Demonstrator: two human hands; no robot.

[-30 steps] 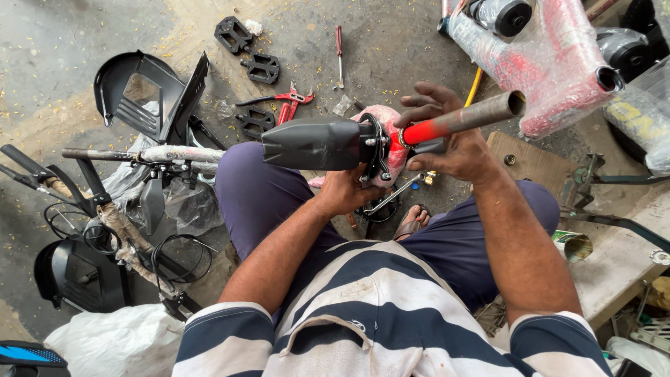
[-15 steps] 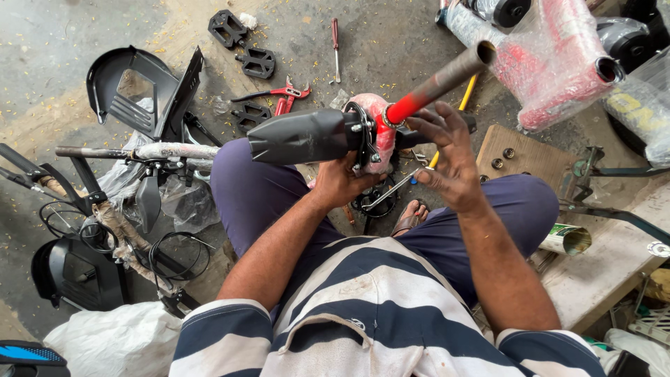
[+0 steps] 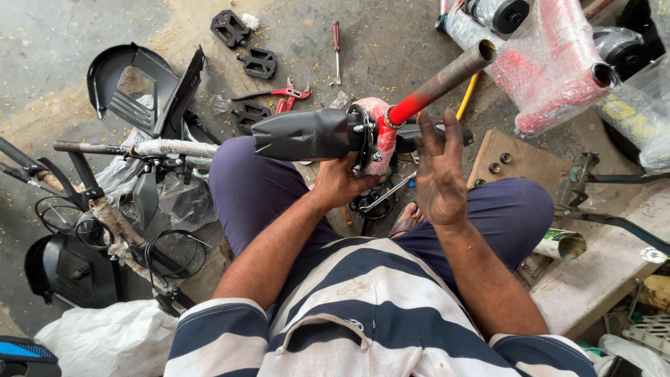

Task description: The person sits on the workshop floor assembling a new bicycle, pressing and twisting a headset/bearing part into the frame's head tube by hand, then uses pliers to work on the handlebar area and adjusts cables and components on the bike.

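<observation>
Head view, looking down on a seated person in a striped shirt [image 3: 363, 314] and purple trousers [image 3: 251, 181]. Concrete floor [image 3: 42, 42] around the knees is strewn with parts: bubble-wrapped red frame tubes [image 3: 558, 63] upper right, a black moulded guard [image 3: 139, 87] upper left, a wrapped handlebar [image 3: 174, 148] with cables to the left. Over the lap sits the bicycle fork assembly [image 3: 377, 132]: black mudguard [image 3: 307, 132] pointing left, red-and-grey steerer tube [image 3: 440, 84] angled up to the right. Left hand [image 3: 342, 183] is clamped around the assembly from below, at the crown. Right hand [image 3: 440, 178] is open, grimy fingers spread, just beside the tube, holding nothing. Smaller bits beyond: two black pedals [image 3: 244, 45], red pliers [image 3: 283, 98], a screwdriver [image 3: 336, 49].
</observation>
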